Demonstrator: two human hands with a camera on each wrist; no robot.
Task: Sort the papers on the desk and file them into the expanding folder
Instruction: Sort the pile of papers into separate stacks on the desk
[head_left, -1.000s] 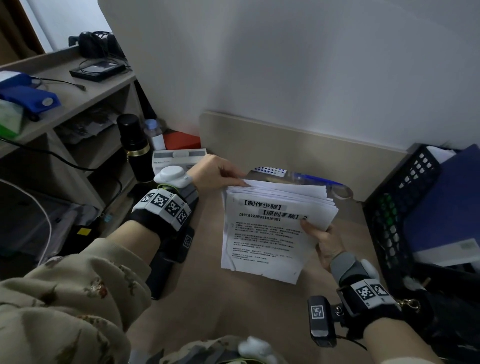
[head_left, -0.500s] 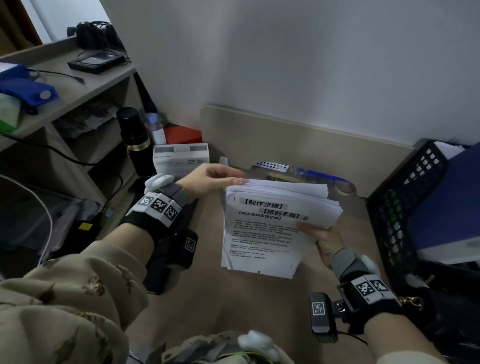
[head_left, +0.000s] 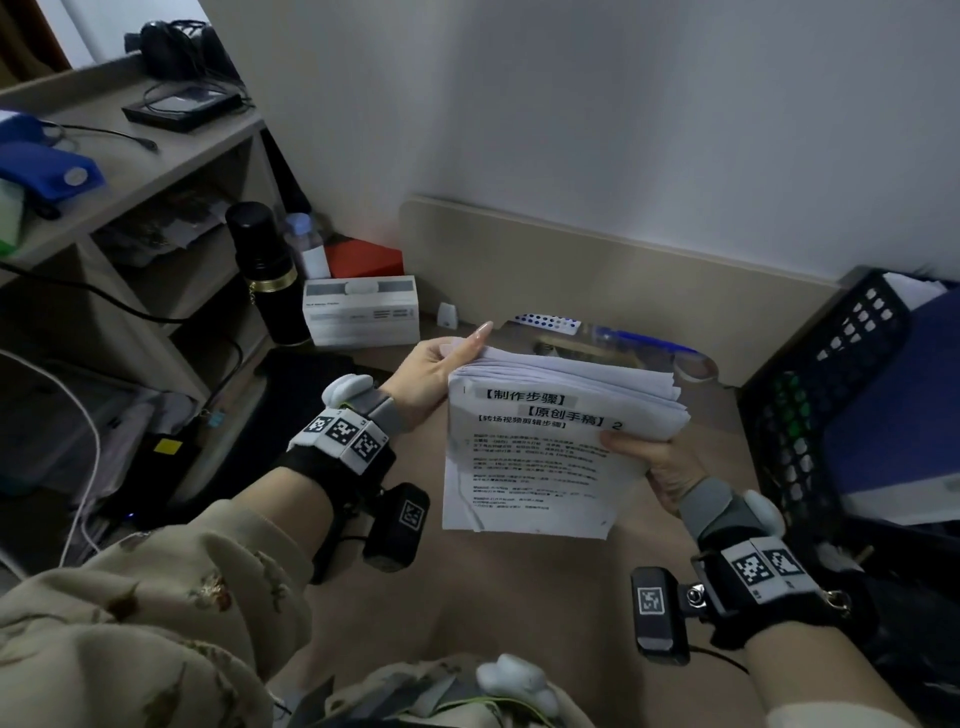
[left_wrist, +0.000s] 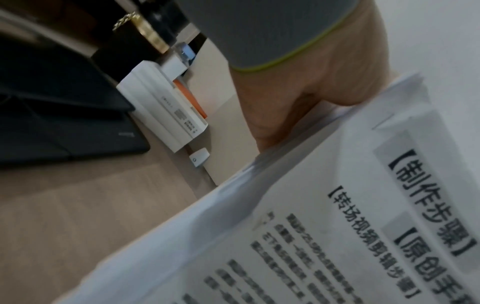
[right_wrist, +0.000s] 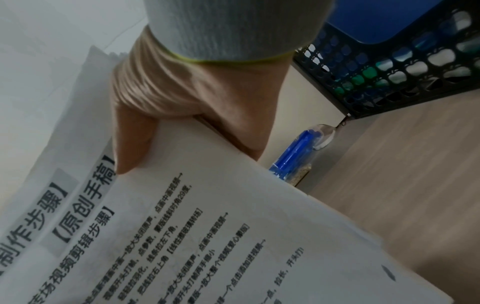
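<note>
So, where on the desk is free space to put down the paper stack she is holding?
The widest bare patch of desk lies under and in front of the paper stack, between both wrists. The far left is crowded: white box, black flask, dark flat item. The black crate blocks the right; a clear folder lies behind the stack.

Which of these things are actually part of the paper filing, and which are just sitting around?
In use:
- stack of white printed papers
- left hand steadying its top corner
- right hand gripping its side

Lying about:
- black flask
- white cardboard box
- black mesh crate
- blue pen
</note>
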